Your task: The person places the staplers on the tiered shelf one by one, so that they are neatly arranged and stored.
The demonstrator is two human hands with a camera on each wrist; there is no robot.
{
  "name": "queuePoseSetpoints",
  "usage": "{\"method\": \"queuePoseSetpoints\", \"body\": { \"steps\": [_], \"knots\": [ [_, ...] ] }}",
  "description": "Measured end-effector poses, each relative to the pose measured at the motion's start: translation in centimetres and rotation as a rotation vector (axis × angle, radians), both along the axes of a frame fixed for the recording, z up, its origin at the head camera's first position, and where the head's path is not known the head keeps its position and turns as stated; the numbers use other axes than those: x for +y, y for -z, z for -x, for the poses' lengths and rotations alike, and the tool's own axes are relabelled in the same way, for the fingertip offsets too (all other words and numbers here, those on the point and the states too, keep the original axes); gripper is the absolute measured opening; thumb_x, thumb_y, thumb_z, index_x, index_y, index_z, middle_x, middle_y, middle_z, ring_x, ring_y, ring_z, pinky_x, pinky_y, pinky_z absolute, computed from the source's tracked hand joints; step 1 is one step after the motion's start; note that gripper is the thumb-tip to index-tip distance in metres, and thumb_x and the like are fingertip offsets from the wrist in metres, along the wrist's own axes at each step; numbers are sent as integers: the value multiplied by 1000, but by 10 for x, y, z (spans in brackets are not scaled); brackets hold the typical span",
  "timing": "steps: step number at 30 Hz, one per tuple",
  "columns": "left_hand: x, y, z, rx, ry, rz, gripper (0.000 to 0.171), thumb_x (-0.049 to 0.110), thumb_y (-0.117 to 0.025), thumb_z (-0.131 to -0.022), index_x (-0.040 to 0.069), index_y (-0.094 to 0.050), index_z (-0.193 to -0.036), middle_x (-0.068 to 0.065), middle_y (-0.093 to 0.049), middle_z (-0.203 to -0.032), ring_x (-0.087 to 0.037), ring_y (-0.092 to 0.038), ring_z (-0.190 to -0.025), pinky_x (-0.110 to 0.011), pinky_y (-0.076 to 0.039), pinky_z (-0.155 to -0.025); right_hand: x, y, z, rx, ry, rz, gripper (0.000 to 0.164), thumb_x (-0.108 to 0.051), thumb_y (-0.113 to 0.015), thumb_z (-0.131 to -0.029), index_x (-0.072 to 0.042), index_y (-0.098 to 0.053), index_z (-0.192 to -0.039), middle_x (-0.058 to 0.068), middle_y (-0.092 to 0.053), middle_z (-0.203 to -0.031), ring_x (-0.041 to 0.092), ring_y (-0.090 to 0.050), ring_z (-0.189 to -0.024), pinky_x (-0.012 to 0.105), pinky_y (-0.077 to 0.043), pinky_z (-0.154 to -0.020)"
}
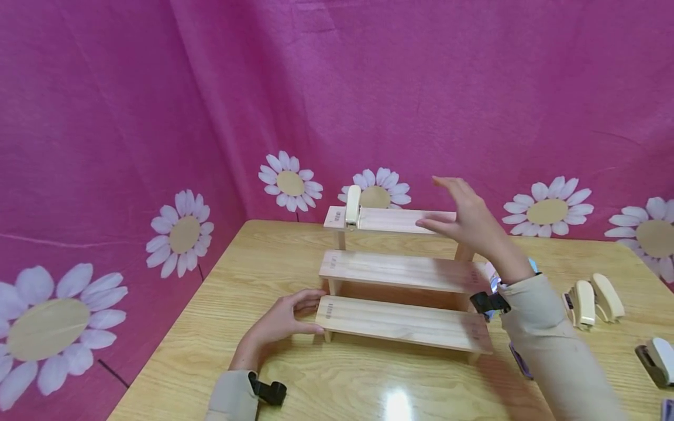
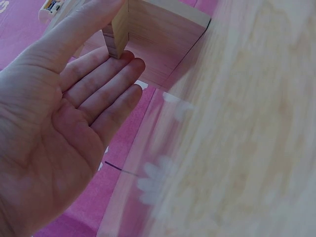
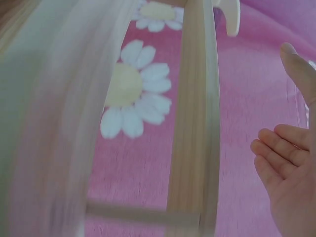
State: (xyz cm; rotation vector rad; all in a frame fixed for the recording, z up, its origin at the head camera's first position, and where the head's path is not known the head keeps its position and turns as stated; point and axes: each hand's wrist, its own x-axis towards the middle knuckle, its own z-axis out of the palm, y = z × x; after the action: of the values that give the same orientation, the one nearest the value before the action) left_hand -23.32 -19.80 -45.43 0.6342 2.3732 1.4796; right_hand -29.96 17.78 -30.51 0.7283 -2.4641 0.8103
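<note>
A three-step wooden rack [image 1: 397,272] stands on the table. My left hand [image 1: 284,318] holds the left end of its lowest step, thumb at the front corner and fingers at the back corner. In the left wrist view, the fingertips [image 2: 129,60] meet the wooden end piece. A cream stapler [image 1: 353,207] stands on the left part of the top step, and part of it shows in the right wrist view. My right hand [image 1: 468,216] is raised over the right end of the top step, thumb and fingers spread apart, holding nothing.
Two cream staplers [image 1: 581,304] lie on the table [image 1: 558,397] to the right of the rack. Farther right is a white-and-grey stapler [image 1: 662,359]. Small colourful items [image 1: 492,278] are partly hidden behind my right forearm. A pink flowered cloth [image 1: 421,99] hangs behind the table.
</note>
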Motion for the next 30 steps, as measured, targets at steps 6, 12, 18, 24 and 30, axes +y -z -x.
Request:
{"method": "queuePoseSetpoints", "body": {
  "steps": [6, 12, 18, 24, 30],
  "knots": [
    [-1, -3, 0, -2, -2, -4, 73, 27, -78, -75, 10, -45, -138, -6, -50, -139, -23, -48, -129, -39, -39, -107, 28, 6, -12, 6, 47, 20, 82, -31, -79, -74, -12, -37, -142, 16, -44, -136, 36, -41, -126, 60, -37, -100],
    [-2, -3, 0, -3, -4, -1, 72, 27, -78, -75, 12, -45, -138, -7, -49, -140, -23, -47, -129, -39, -40, -107, 51, 17, -22, 25, 95, 17, 81, -24, -80, -73, -8, -38, -141, 20, -45, -135, 40, -41, -125, 61, -39, -96],
    [0, -2, 0, 2, 3, -4, 71, 26, -78, -75, 12, -45, -137, -7, -49, -140, -24, -47, -129, -38, -40, -107, 76, 35, -32, 4, 119, 65, 79, -21, -80, -73, -3, -40, -138, 23, -44, -134, 43, -39, -125, 64, -34, -96],
    [2, -2, -1, -10, 2, -10, 72, 26, -78, -76, 12, -45, -138, -7, -49, -140, -24, -47, -129, -38, -41, -106, 100, 56, -40, 13, 142, 69, 77, -18, -80, -73, -2, -41, -138, 24, -46, -131, 41, -41, -118, 64, -36, -91],
    [2, -2, -2, -18, -10, -9, 70, 28, -78, -75, 14, -46, -137, -7, -50, -139, -25, -48, -128, -40, -41, -106, 109, 73, -49, -29, 176, 9, 79, -23, -80, -73, 2, -40, -136, 27, -46, -129, 45, -42, -117, 65, -36, -89]
  ]
}}
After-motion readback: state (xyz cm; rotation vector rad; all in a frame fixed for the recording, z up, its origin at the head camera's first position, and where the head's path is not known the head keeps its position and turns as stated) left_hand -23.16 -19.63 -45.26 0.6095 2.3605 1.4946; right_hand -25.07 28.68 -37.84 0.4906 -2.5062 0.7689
